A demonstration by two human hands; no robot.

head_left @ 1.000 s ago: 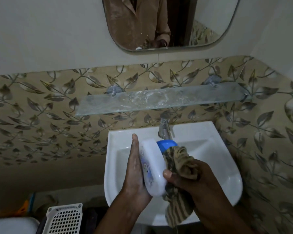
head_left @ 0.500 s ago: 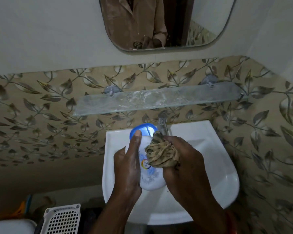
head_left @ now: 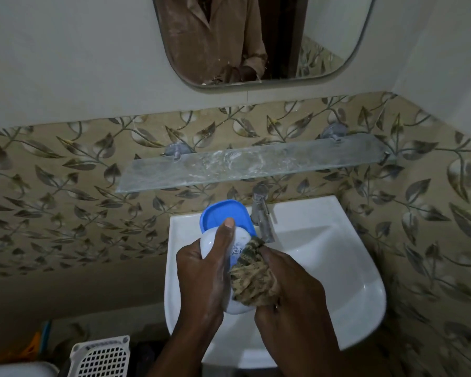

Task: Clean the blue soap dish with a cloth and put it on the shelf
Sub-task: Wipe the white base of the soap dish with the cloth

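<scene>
You are holding the blue-and-white oval plastic soap dish (head_left: pixel 223 227) over the white ceramic basin (head_left: pixel 337 268), with its blue part pointing toward twelve o'clock and its white part, printed with a small blue pattern, running back toward six o'clock between your hands. Your left hand (head_left: pixel 201 276) grips the dish from the nine o'clock side: the thumb lies straight along the top, its tip at the edge where blue meets white, and the rest of the hand curls under the white part. Your right hand (head_left: pixel 291 289) comes in from the three o'clock side, its fingers curled round a bunched brown-and-tan checked cloth (head_left: pixel 253 276), which presses against the white face of the dish. Where each fingertip of that hand lies under the cloth you cannot tell.

At one o'clock from the dish, just beside its blue end, the chrome tap (head_left: pixel 261 210) stands on the basin's back rim. Beyond it at twelve o'clock the frosted, streaked glass shelf (head_left: pixel 256 163) is fixed to the leaf-patterned tan wall tiles (head_left: pixel 65 202). Higher still hangs a rounded mirror (head_left: pixel 324 36), showing a brown sleeve. At seven o'clock, low in the view, stands a white perforated plastic basket (head_left: pixel 101 357).
</scene>
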